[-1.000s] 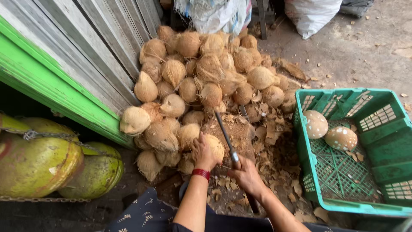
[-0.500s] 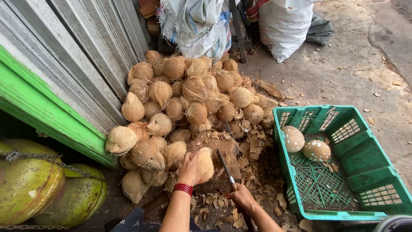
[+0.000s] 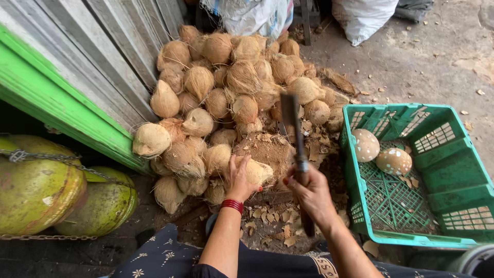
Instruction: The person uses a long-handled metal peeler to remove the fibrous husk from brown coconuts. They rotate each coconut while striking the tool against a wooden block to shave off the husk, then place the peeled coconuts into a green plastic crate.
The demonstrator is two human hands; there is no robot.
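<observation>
My left hand [image 3: 239,180] grips a husked brown coconut [image 3: 257,171] and holds it down on a wooden chopping block [image 3: 267,149]. My right hand [image 3: 310,193] is closed around the handle of a long cleaver [image 3: 292,126], whose blade is raised over the block and points away from me. A red band sits on my left wrist. A large heap of fibrous coconuts [image 3: 226,87] lies just beyond the block.
A green plastic crate [image 3: 437,206] to my right holds two peeled, pale spotted coconuts [image 3: 366,145]. A green-edged corrugated wall [image 3: 62,103] runs along the left, with yellow-green gas cylinders [image 3: 36,190] chained below it. White sacks [image 3: 360,15] stand at the back. Husk chips litter the ground.
The cleaver blade has swung up from the coconut to a raised position. My left hand keeps hold of the coconut on the block. The camera has moved closer.
</observation>
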